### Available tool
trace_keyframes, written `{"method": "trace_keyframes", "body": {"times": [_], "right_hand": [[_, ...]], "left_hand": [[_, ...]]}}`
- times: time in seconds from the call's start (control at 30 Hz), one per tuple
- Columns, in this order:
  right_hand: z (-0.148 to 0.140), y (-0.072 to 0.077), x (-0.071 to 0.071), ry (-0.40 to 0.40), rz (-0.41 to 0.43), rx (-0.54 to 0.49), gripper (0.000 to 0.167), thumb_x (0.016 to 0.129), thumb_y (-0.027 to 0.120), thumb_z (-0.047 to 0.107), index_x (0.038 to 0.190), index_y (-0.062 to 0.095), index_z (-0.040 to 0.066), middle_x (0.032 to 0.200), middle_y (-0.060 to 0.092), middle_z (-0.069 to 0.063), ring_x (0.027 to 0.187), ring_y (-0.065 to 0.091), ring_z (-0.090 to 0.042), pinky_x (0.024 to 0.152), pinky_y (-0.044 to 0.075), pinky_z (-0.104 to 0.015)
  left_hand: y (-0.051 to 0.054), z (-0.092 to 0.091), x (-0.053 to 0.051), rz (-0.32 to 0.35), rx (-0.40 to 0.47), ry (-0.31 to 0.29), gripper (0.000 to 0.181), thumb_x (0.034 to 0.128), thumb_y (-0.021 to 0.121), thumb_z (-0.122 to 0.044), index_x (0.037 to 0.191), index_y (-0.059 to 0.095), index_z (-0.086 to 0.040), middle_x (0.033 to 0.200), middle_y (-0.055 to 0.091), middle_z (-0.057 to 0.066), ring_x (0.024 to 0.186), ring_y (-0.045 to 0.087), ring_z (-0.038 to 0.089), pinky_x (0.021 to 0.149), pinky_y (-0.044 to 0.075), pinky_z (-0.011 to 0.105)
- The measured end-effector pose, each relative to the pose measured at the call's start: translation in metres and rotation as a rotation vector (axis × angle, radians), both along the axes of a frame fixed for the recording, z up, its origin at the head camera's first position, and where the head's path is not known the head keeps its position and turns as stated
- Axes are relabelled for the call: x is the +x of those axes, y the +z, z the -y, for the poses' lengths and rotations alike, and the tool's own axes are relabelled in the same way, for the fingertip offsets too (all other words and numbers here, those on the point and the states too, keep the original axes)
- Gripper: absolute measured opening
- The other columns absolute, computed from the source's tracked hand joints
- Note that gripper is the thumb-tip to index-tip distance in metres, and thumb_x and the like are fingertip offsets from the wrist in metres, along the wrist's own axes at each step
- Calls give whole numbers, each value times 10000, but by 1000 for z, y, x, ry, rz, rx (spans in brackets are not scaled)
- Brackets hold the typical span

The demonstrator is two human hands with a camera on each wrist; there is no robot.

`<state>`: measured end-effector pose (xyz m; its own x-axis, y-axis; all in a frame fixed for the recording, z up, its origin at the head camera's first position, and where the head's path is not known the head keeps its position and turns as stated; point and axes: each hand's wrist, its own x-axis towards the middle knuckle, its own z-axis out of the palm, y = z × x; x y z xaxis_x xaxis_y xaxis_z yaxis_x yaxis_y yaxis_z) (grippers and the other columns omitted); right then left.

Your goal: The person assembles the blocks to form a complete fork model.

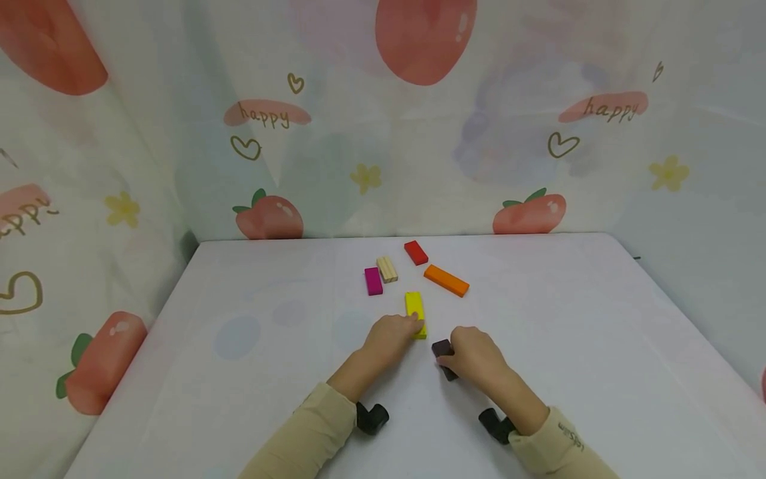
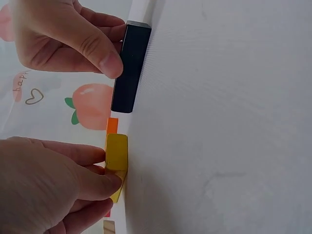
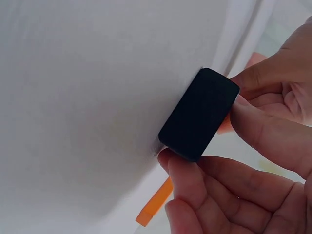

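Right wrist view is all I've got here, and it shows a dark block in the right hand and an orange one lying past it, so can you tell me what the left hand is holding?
Observer: The left hand is pinching a yellow block; the head view shows it clearly.

Operator: Okay, and does any other block lie farther away than the orange block?

Observer: Yes, in the head view a red block lies beyond it, a little to the left and apart from it.
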<state>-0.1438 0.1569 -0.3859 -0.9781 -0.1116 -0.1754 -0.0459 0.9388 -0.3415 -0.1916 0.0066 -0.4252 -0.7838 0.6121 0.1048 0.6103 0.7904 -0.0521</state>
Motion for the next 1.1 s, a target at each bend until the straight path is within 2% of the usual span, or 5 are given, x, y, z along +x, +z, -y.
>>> {"method": "trace_keyframes", "body": {"times": [0.27, 0.5, 0.77, 0.93, 1.1], "right_hand": [[3, -1, 6, 12, -28, 4, 249, 752, 760, 173, 731, 578, 5, 633, 503, -40, 565, 453, -175, 504, 366, -261], [6, -3, 8, 12, -29, -2, 256, 736, 774, 193, 726, 594, 11, 622, 510, -26, 558, 455, -165, 503, 365, -257], [10, -6, 11, -4, -21, -31, 279, 732, 778, 214, 677, 572, 34, 588, 481, -20, 526, 431, -153, 480, 315, -238], [12, -8, 12, -4, -26, -47, 281, 736, 774, 208, 669, 569, 29, 580, 472, -27, 527, 426, -156, 477, 299, -237], [16, -10, 12, 7, -36, -54, 292, 732, 778, 210, 663, 562, 26, 577, 465, -30, 535, 423, -159, 478, 293, -236]], "left_hand": [[1, -1, 5, 29, -14, 3, 318, 892, 606, -142, 1208, 625, -171, 1179, 615, 0, 777, 626, 137, 699, 508, 216], [1, 0, 10, -9, -37, -19, 305, 896, 601, -149, 1196, 630, -200, 1134, 635, -13, 708, 608, 123, 643, 497, 203], [1, 2, 15, -50, -2, -54, 279, 893, 597, -127, 1155, 648, -206, 1133, 633, -36, 767, 630, 120, 665, 498, 201], [1, 2, 17, -55, 5, -59, 297, 895, 595, -135, 1181, 637, -202, 1145, 628, -32, 788, 633, 122, 681, 499, 201], [1, 2, 17, -85, -6, -55, 265, 898, 592, -146, 1150, 650, -204, 1126, 636, -35, 739, 628, 116, 645, 496, 195]]}}
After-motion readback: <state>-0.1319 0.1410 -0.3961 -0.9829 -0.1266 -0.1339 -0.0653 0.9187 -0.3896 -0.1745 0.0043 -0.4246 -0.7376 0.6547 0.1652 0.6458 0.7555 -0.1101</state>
